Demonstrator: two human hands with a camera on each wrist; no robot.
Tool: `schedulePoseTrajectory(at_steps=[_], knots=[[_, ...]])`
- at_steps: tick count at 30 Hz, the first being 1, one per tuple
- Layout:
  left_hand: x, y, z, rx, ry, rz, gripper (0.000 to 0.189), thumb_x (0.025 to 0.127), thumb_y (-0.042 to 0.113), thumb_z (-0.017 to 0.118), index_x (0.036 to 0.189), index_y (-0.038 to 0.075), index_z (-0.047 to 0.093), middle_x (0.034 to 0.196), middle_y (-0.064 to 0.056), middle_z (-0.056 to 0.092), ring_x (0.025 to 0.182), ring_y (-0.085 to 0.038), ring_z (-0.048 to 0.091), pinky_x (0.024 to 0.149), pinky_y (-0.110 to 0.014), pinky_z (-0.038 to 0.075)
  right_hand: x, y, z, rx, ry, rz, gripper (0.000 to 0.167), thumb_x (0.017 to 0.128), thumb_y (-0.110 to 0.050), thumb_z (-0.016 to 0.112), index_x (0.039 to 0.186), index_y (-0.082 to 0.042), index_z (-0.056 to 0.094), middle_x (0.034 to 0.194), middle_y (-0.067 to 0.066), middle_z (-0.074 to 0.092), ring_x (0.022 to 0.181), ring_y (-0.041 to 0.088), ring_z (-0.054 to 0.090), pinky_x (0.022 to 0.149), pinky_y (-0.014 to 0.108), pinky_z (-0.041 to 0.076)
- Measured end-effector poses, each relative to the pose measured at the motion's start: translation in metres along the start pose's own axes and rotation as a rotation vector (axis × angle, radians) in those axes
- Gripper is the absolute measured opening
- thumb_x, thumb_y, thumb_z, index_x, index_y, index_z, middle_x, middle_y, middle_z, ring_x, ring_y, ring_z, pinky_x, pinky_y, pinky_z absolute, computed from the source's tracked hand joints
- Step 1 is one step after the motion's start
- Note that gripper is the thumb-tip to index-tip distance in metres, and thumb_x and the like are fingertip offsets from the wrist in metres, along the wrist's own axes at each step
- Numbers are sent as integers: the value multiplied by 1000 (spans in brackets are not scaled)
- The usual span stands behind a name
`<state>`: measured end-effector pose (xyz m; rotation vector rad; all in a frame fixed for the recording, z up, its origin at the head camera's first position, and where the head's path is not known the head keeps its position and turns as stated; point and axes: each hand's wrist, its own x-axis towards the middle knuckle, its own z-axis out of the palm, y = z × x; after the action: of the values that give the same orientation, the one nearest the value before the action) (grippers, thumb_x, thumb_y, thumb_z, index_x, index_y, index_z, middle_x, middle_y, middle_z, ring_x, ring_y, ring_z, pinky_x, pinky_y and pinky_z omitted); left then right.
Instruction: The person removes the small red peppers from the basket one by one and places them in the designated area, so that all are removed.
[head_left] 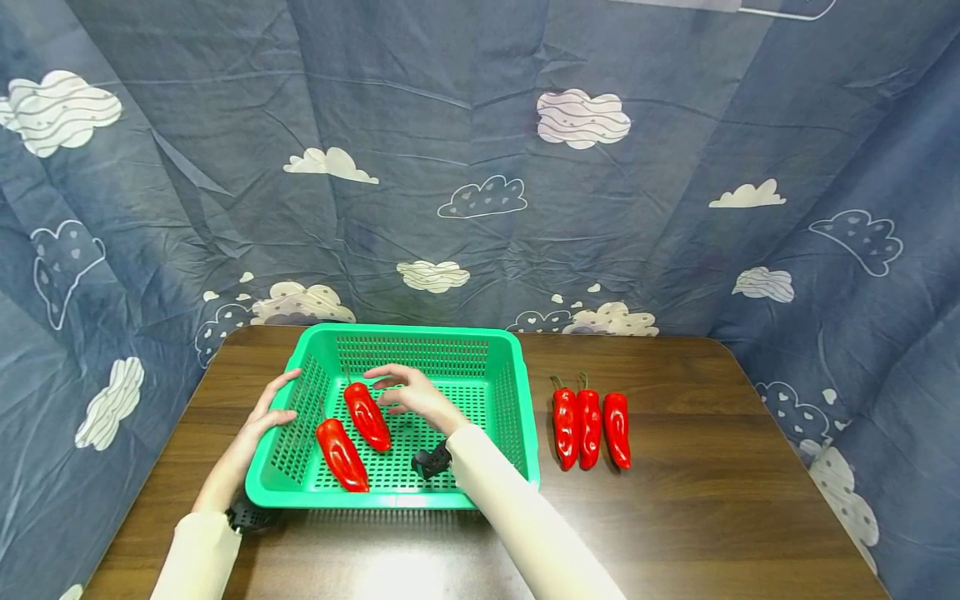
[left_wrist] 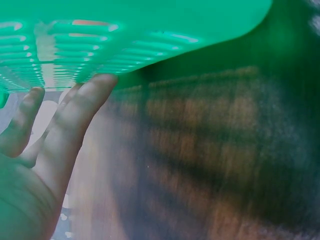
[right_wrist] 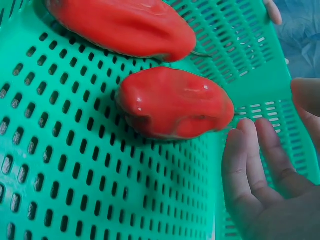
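A green plastic basket [head_left: 525,417] with slotted walls stands on the table's left part. Two long red peppers lie in it: one pepper [head_left: 342,456] near the front left, the other pepper [head_left: 367,417] further back. My right hand [head_left: 420,400] hovers inside the basket just right of the back pepper, fingers loosely bent and holding nothing. In the right wrist view, its fingertips [right_wrist: 245,131] are close to the stem end of that pepper [right_wrist: 175,104]. At the basket's left rim, my left hand [head_left: 258,425] rests with fingers extended against the wall.
Three more red peppers [head_left: 589,427] lie side by side on the brown wooden table [head_left: 697,467], right of the basket. Behind the table hangs a blue curtain [head_left: 480,250] with a cloud pattern.
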<state>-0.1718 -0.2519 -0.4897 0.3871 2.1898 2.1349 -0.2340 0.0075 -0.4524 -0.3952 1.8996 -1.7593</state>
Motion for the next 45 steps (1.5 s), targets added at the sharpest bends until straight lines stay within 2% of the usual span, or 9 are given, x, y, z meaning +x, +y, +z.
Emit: schedulePoseTrajectory(at_steps=[5,12,19,22,26,32,38,41,45], knots=[[0,0,0,-13,-3,17,60,94,-1,38,150,19,29,141,9,26,119,0,39,91,-15,35,4,3,6,-14,8,-1,46,84,9,56,129,-1,57,128,24,51,110,36,55,90,53,46],[-1,0,-2,-191,-35,18,60,94,-5,35,147,24,34,131,4,43,111,-9,54,86,-26,48,9,8,15,-85,36,43,48,80,5,59,126,-7,62,129,17,51,110,28,53,87,50,46],[-1,2,-1,-144,-11,6,59,94,-3,36,147,24,34,132,2,37,110,-7,52,85,-24,47,16,11,16,-146,26,73,51,77,6,61,125,-8,63,129,12,51,119,28,46,82,46,45],[1,2,0,-147,-5,1,59,94,-3,36,146,24,34,131,2,40,110,-6,52,86,-23,47,18,12,18,-175,28,88,51,76,8,62,124,-9,65,128,10,52,121,28,44,82,43,47],[2,1,-1,-182,-23,10,60,93,-4,36,146,23,34,129,5,44,112,-6,52,87,-24,47,22,14,20,-215,36,92,53,73,11,62,122,-9,66,124,9,54,113,23,48,75,33,48],[2,1,-1,-171,-20,1,60,93,-4,36,146,24,34,130,4,42,112,-6,52,87,-23,47,25,15,25,-258,28,80,54,71,15,62,120,-7,67,119,8,58,97,18,52,67,26,47],[1,1,0,-148,-12,-8,59,94,-2,36,147,23,33,133,-1,35,113,-5,50,87,-23,46,26,18,27,-275,28,95,57,68,22,57,117,-6,67,99,8,60,76,15,52,57,25,45],[1,0,0,-136,-20,8,60,94,-3,36,148,23,32,135,1,32,114,-4,48,88,-21,45,25,18,27,-273,29,99,57,68,23,56,116,-4,67,90,9,59,69,16,52,55,26,44],[0,0,0,-136,-30,32,60,94,-4,35,148,21,32,136,3,32,115,-4,47,89,-20,44,23,17,25,-247,19,106,55,69,25,55,115,-2,67,90,13,61,66,16,50,56,28,44]])
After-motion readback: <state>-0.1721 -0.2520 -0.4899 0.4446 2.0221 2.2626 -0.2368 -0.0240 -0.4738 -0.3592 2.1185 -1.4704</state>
